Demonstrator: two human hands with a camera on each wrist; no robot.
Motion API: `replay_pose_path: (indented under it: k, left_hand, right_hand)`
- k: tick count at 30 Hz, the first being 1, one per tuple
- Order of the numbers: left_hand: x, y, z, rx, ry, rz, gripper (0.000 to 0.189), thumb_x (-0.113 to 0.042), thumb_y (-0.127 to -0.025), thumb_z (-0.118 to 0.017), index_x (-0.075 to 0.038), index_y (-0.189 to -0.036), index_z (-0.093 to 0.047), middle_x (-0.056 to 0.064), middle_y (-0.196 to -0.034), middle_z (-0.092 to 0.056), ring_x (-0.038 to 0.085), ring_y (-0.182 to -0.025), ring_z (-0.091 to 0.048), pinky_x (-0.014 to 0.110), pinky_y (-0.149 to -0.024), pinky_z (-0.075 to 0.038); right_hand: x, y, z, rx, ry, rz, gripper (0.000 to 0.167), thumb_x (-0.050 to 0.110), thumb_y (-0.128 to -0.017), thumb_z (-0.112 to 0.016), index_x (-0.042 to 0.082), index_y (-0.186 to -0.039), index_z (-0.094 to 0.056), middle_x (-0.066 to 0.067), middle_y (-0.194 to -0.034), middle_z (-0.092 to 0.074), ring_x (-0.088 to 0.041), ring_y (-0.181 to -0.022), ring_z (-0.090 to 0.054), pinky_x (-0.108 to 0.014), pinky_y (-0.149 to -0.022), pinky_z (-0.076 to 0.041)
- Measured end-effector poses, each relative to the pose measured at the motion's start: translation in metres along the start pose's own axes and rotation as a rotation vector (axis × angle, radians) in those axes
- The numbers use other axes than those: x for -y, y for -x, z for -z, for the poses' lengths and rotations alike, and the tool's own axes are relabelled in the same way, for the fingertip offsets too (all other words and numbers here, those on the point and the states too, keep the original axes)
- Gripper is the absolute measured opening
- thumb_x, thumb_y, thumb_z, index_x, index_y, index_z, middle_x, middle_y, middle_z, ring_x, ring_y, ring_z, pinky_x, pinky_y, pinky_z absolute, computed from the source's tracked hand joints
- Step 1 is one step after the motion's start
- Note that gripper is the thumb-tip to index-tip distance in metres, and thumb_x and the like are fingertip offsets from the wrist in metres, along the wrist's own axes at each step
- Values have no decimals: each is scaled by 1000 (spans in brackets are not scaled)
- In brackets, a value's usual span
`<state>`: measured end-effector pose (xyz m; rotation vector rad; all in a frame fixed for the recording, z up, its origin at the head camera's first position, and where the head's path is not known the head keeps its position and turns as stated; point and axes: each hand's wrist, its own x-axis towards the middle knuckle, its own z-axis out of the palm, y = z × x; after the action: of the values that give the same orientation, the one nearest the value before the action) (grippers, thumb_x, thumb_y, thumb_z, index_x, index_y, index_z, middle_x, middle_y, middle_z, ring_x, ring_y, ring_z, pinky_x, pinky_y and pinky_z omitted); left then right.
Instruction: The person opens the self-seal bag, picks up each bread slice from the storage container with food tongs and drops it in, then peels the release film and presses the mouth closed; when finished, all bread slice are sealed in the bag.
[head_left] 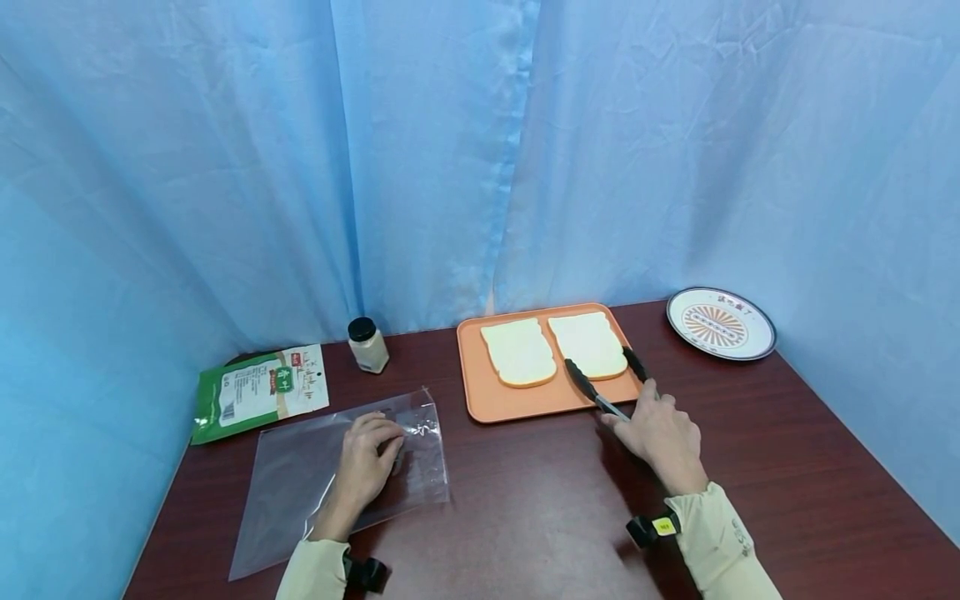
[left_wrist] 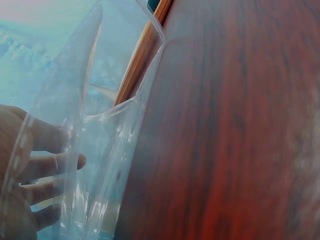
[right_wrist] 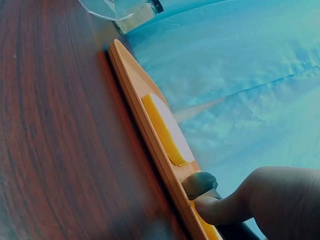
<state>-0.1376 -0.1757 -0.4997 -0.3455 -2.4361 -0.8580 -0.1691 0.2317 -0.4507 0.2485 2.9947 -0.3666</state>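
My left hand pinches the mouth edge of a clear plastic bag lying on the table. In the left wrist view the bag's film stands up and gapes, with the fingers showing through it. On the right, my right hand grips black-tipped tongs whose arms are spread either side of the right bread slice. A second slice lies beside it on the orange tray. In the right wrist view the thumb presses along the tongs.
A jar with a black lid stands behind the bag. A green and white packet lies at the left, and a patterned plate sits at the back right. Blue curtains hang along the table's back and sides.
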Motion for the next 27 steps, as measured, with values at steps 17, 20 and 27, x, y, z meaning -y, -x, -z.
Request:
replay_pose_path:
  k: [17,20,27]
  left_hand:
    - [1,-2,-3,-43,2,-60,12,8,-70,-81,0,-78,-77,12,-83,-75,38,-99,-67,54,-88,-53]
    - [1,-1,-3,-40,1,-55,12,9,-70,-81,0,-78,-77,11,-83,-75,38,-99,-67,54,-88,-53]
    - [-1,-1,-1,-32,-3,-38,12,8,-71,-81,0,-79,-77,11,-84,-75,38,-101,-67,57,-87,-53]
  right_hand:
    - [-9,-2,-8,-60,9,17,86,48,-93,-63,-9,-149,-31,-35,-100,-60,-37,-65,-57,-43,-49,-46]
    - [-12,-1,-10,-79,6,16,83,48,-93,-63,-8,-147,-33,-33,-95,-60,-37,-63,-57,-42,-48,-45]
    - [-19,-1,-15,-111,-1,23,80,49,-93,-63,-5,-145,-36,-30,-91,-60,-36,-60,-57,-41,-46,-44]
